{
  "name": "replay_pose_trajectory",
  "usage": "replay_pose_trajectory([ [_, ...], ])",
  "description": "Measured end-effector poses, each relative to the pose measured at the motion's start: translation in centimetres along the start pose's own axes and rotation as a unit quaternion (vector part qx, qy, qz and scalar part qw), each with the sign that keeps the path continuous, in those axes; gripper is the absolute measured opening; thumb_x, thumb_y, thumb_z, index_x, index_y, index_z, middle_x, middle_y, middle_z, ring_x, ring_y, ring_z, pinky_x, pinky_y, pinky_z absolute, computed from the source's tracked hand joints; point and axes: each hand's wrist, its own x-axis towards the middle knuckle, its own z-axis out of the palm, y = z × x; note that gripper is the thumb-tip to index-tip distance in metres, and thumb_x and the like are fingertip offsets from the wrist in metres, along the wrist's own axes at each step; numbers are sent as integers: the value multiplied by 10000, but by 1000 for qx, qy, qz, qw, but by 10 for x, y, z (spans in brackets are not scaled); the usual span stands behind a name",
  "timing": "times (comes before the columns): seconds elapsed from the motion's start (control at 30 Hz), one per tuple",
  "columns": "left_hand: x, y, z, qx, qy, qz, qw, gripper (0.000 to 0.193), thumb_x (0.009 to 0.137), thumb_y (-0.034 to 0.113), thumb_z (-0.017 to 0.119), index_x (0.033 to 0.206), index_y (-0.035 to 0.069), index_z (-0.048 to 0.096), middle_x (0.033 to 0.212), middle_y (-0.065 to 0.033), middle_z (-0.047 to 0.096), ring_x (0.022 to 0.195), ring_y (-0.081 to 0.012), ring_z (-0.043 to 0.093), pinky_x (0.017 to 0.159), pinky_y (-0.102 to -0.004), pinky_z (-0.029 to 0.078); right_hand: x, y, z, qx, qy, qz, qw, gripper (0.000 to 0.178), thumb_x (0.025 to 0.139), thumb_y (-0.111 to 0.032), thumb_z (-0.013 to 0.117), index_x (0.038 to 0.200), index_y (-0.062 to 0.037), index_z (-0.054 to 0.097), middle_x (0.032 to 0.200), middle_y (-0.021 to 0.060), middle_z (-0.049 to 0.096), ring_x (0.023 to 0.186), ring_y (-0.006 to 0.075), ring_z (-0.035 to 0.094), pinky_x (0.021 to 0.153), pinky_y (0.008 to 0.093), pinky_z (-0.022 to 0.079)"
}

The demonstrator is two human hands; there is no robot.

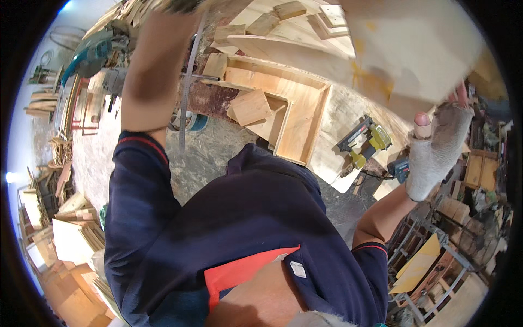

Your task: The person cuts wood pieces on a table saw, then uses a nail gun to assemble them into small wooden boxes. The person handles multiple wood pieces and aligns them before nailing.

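My right hand [438, 144], in a whitish glove with bare fingertips, grips the lower right edge of a large pale panel [419, 49] with yellowish stains. The thumb is at the panel's near edge and the other fingers are partly hidden. My left arm reaches up to the top rim, where my left hand [182, 4] is a dark blur, its fingers not readable. Below the panel lies a light plywood frame [305, 117] with raised sides. A loose wood block [250, 107] rests at its inner corner. To the frame's right sits a yellow-green nail gun [368, 143].
Several wood offcuts [263, 24] lie beyond the frame. A long metal ruler [188, 87] is beside my left forearm. A teal circular saw [90, 54] stands at the far left. Stacked boards [76, 240] fill the lower left; a metal rack [430, 272] holds wood at right.
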Motion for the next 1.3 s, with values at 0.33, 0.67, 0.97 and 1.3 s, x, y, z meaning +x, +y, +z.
replay_pose_trajectory([
  [0.33,-83,-29,1,72,45,-95,992,458,823,334,825,1122,9,700,889,-126,661,790,-264,664,720,-364,532,-79,9,62,74,65,350,932,478,972,-393,723,1117,62,697,1014,91,696,900,149,629,786,286,502],
  [0.67,-494,-28,90,-1,533,-747,397,369,812,176,853,988,-72,643,1019,-183,725,854,-230,686,764,-420,590,-166,98,69,212,188,510,812,480,1063,-371,571,1310,41,574,1212,98,633,1109,209,607,988,345,491],
  [0.97,-560,-22,78,-143,506,-808,266,454,879,136,736,1219,-47,497,1184,-217,621,1060,-305,627,920,-448,534,-175,105,140,279,103,527,796,666,1068,-439,539,1525,18,381,1538,152,467,1414,261,453,1210,411,333],
  [1.3,-649,-19,43,-37,327,-838,434,309,922,104,643,1169,-57,553,888,-128,671,683,-226,672,606,-368,528,-192,103,167,284,76,576,763,645,1090,-441,481,1533,16,379,1548,136,477,1406,274,474,1199,441,360],
])
